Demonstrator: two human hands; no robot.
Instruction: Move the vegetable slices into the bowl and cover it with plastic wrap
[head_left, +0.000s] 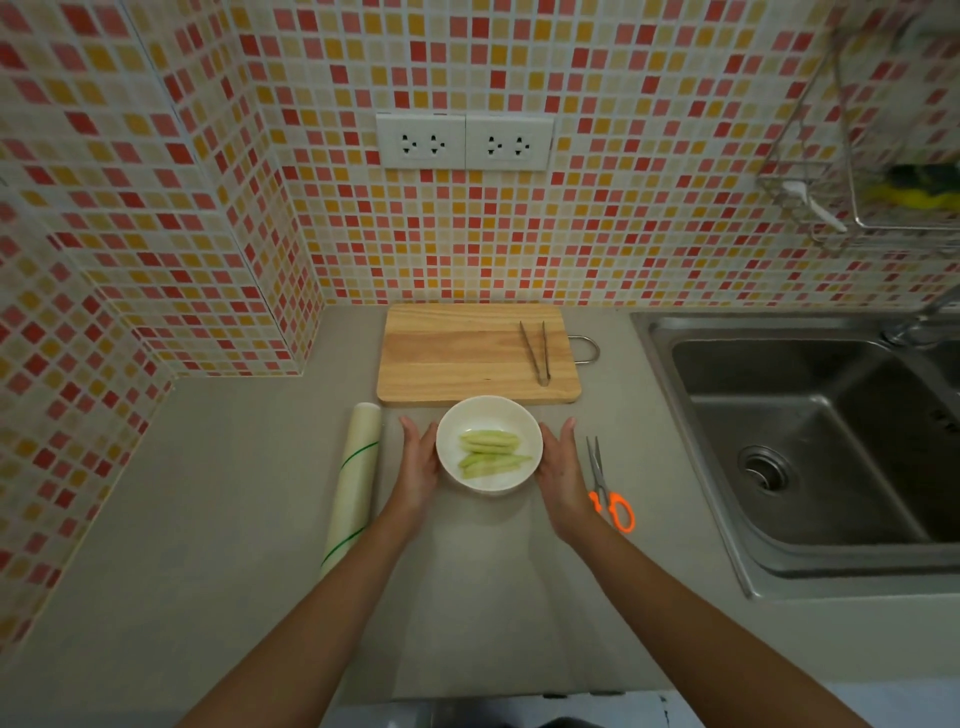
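With the vegetable slices (488, 452) already in the bowl (511, 415), left hand (420, 457) at nine o'clock and right hand (558, 460) at three, straight fingers flanking it, a clumsy nudge could spill them onto the tabletop (234, 493)

No legible text, brand, number or sign on any surface in the head view. The plastic wrap roll (349, 488), at 9 o'clock from the bowl (489, 443), carries only thin green lines, no lettering that can be made out; the wall sockets (464, 142) at 12 o'clock show bare white plates with pin holes only. The scissors (608, 488) at 3 o'clock from the bowl and the tongs (537, 353) on the cutting board (467, 358) show no readable marking; any stamp is too small to tell.
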